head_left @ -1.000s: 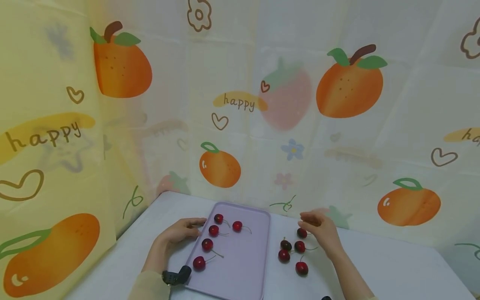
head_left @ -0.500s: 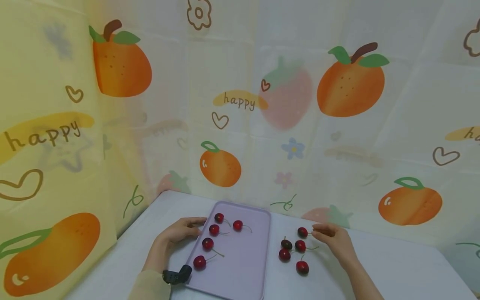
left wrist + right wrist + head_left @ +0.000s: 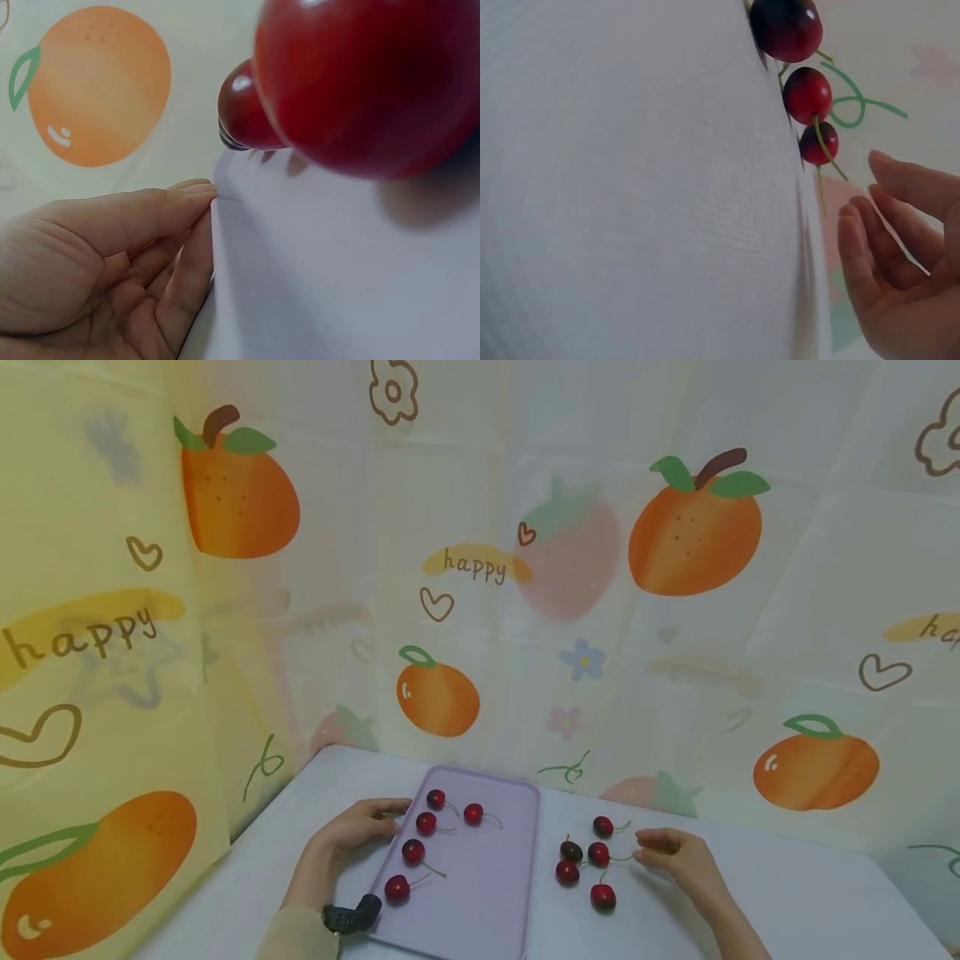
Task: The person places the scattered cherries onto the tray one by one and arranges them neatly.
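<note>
On the white surface (image 3: 810,893), five cherries (image 3: 598,854) lie right of the tray (image 3: 487,881); the right grip (image 3: 678,864), loose and holding nothing, should pinch one stem (image 3: 621,858) gently while the left hand (image 3: 358,827), relaxed, touches the tray.

We noted a bare left hand (image 3: 358,823), black wrist strap (image 3: 341,919), stubby black block (image 3: 367,910) jutting from it, plain cream sleeve (image 3: 298,935) ending close by the strap. Right hand (image 3: 678,858) we logged bare too, visible forearm (image 3: 731,920) uncovered.
</note>
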